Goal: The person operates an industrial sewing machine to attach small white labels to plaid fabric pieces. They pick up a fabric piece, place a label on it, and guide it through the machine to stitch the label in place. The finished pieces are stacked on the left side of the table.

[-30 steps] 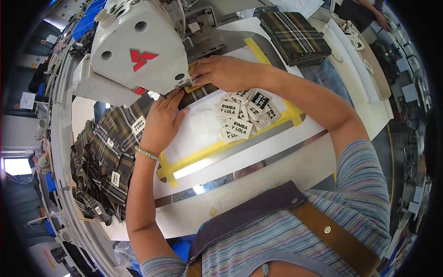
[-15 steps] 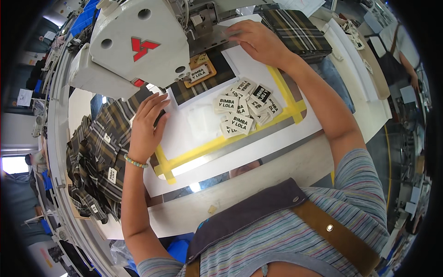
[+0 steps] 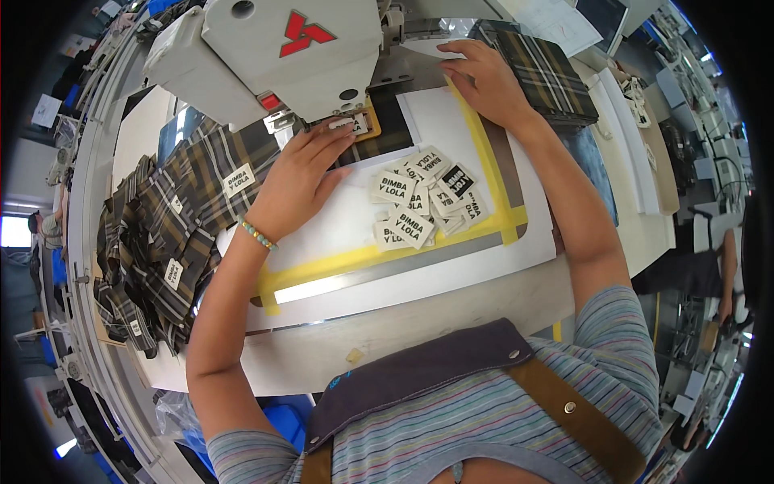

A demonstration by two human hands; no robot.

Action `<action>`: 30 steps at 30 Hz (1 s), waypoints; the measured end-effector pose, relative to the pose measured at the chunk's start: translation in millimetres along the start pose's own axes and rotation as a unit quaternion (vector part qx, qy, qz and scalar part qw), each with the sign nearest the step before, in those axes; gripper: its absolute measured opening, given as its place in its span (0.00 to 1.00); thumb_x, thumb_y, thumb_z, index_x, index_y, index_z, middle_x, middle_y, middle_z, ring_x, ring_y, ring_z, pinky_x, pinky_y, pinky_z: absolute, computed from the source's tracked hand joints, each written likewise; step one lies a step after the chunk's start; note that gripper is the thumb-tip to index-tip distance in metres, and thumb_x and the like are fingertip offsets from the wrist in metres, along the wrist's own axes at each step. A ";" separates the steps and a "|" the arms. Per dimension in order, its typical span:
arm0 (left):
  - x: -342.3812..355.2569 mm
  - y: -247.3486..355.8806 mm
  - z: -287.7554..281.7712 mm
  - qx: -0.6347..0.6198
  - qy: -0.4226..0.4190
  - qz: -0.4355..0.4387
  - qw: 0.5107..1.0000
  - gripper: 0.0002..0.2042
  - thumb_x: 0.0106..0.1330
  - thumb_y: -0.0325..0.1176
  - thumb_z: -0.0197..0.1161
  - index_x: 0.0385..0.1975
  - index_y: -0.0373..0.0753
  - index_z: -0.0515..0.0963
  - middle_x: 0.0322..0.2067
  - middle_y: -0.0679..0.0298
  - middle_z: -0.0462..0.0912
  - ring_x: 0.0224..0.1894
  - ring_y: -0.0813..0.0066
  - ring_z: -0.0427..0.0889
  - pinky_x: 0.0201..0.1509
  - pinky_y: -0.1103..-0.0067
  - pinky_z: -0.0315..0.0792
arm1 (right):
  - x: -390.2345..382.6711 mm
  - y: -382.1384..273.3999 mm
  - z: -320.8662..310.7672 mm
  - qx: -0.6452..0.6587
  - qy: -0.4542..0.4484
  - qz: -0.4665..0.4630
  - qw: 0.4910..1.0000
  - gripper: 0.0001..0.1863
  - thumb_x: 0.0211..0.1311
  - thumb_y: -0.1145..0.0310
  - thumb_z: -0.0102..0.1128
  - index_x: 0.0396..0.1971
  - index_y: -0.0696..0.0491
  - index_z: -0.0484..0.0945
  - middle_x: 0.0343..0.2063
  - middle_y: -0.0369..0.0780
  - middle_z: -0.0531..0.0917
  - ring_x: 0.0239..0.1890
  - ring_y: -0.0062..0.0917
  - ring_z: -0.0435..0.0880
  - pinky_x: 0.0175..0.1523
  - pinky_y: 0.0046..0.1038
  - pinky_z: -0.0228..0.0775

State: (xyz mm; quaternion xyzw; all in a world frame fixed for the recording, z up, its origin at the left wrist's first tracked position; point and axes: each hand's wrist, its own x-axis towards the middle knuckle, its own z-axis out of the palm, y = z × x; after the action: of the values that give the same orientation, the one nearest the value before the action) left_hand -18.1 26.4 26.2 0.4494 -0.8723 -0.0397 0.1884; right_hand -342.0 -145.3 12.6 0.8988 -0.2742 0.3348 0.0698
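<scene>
Beside the machine (image 3: pixel 302 68), your left hand (image 3: pixel 298 177) lies over the plaid cloth (image 3: pixel 248 149), fingers nearly together, tips at the framed label (image 3: pixel 356 125). Your right hand (image 3: pixel 493 87), thumb and fingers apart, is near the folded stack (image 3: pixel 548 77).

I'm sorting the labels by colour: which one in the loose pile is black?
The label toward the pile's upper right in the picture: its face is black with pale lettering, while the other visible labels there are whitish with dark lettering.

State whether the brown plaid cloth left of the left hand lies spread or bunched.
Mostly bunched: the brown plaid cloth shows overlapping, crumpled folds, though the part nearest the left hand lies flatter.
</scene>
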 end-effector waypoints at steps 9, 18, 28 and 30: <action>9.0 -4.0 4.1 0.025 -0.015 -0.012 0.999 0.21 0.68 0.32 0.64 0.60 0.35 0.77 0.65 0.60 0.75 0.63 0.55 0.72 0.71 0.67 0.64 | -6.0 12.7 4.3 0.027 -0.014 0.014 0.999 0.09 0.61 0.73 0.63 0.39 0.53 0.88 0.54 0.39 0.83 0.60 0.37 0.78 0.63 0.37 0.71; 12.2 -6.7 0.2 -0.006 -0.042 -0.014 0.999 0.22 0.69 0.35 0.63 0.62 0.36 0.76 0.66 0.62 0.75 0.64 0.57 0.72 0.70 0.67 0.64 | -4.9 7.1 -0.6 0.037 -0.062 0.037 0.997 0.11 0.62 0.75 0.60 0.43 0.54 0.88 0.57 0.39 0.82 0.63 0.36 0.76 0.67 0.38 0.68; 14.2 -9.6 -7.2 -0.022 -0.068 -0.023 0.997 0.21 0.70 0.36 0.62 0.61 0.39 0.77 0.67 0.63 0.75 0.59 0.57 0.74 0.67 0.70 0.65 | -8.2 8.8 7.7 0.036 -0.055 0.022 0.998 0.11 0.61 0.75 0.61 0.42 0.54 0.88 0.54 0.40 0.83 0.62 0.37 0.76 0.66 0.38 0.69; 14.7 -9.2 -7.4 -0.029 -0.084 -0.038 0.995 0.21 0.70 0.36 0.62 0.62 0.39 0.77 0.67 0.63 0.75 0.59 0.56 0.73 0.67 0.69 0.65 | -6.8 6.8 9.0 0.040 -0.033 0.007 0.999 0.10 0.60 0.74 0.62 0.39 0.54 0.88 0.51 0.40 0.83 0.58 0.39 0.78 0.62 0.38 0.72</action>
State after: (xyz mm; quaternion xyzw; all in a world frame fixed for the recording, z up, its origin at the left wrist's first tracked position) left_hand -16.0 9.9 35.2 0.4717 -0.8658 -0.1093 0.1260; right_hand -344.9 -150.7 0.9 0.9096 -0.2686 0.3161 0.0225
